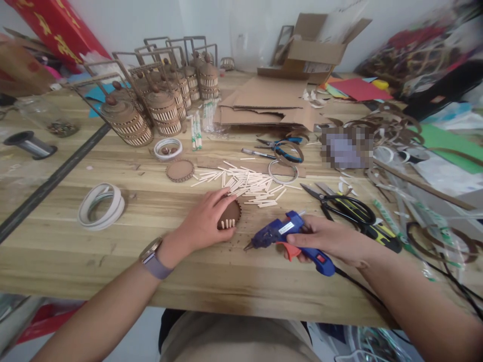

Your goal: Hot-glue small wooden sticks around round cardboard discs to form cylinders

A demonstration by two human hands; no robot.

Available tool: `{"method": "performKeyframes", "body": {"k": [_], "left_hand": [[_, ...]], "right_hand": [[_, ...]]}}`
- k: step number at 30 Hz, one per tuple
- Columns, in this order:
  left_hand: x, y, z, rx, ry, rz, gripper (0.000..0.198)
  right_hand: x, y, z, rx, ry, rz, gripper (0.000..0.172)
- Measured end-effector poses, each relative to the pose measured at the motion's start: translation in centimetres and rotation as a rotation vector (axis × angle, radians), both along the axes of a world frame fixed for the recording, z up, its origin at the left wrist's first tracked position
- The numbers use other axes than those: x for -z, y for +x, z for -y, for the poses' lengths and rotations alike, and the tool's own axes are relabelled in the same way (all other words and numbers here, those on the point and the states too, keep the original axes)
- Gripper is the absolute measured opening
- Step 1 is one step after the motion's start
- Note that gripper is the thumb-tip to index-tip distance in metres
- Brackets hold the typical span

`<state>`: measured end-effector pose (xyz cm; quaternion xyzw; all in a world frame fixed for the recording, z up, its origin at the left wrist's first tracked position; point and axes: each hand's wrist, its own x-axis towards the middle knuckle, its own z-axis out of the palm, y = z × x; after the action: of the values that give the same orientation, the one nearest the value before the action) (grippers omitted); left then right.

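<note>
My right hand (320, 239) is wrapped round a blue hot glue gun (281, 230) with an orange trigger. Its nozzle points left and down, a short way from a round brown cardboard disc (229, 213). Several short pale sticks stand in a row along the near edge of that disc. My left hand (206, 216), with a watch on the wrist, grips the disc by its left side, thumb at the near edge and fingers at the far edge. Just beyond the fingers lies a loose pile of wooden sticks (249, 183).
Lantern-like cardboard pieces (164, 113) with handles stand at back left. Tape rolls (101, 206) and another cardboard disc (180, 171) lie left. Black scissors (345, 207), a yellow utility knife (383, 236) and pliers (287, 146) lie right. The glue gun's cord (362, 286) trails right.
</note>
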<state>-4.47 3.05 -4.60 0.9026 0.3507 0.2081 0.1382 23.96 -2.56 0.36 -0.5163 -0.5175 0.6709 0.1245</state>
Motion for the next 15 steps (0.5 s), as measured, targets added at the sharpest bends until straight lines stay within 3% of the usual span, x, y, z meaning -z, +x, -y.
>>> {"method": "performKeyframes", "body": {"k": [4, 7, 9, 11, 13, 15], "left_hand": [[-0.1, 0.0, 0.2, 0.025, -0.033, 0.017, 0.064], [-0.2, 0.1, 0.3, 0.045, -0.059, 0.017, 0.065], [-0.3, 0.3, 0.4, 0.051, -0.072, 0.012, 0.065], [-0.3, 0.4, 0.4, 0.048, -0.079, 0.002, 0.065], [-0.4, 0.5, 0.4, 0.045, -0.083, -0.007, 0.065], [-0.5, 0.5, 0.4, 0.043, -0.09, -0.013, 0.066]], "right_hand": [[-0.4, 0.7, -0.6, -0.201, 0.164, 0.216, 0.054], [-1.7, 1.4, -1.4, -0.345, 0.322, 0.561, 0.053], [-2.7, 1.5, -2.1, -0.369, 0.384, 0.865, 0.051], [-3.2, 1.1, -2.9, -0.305, 0.509, 1.059, 0.045], [-3.0, 0.2, -3.9, -0.229, 0.708, 1.044, 0.028], [-2.1, -1.1, -4.9, -0.255, 0.877, 0.897, 0.014]]}}
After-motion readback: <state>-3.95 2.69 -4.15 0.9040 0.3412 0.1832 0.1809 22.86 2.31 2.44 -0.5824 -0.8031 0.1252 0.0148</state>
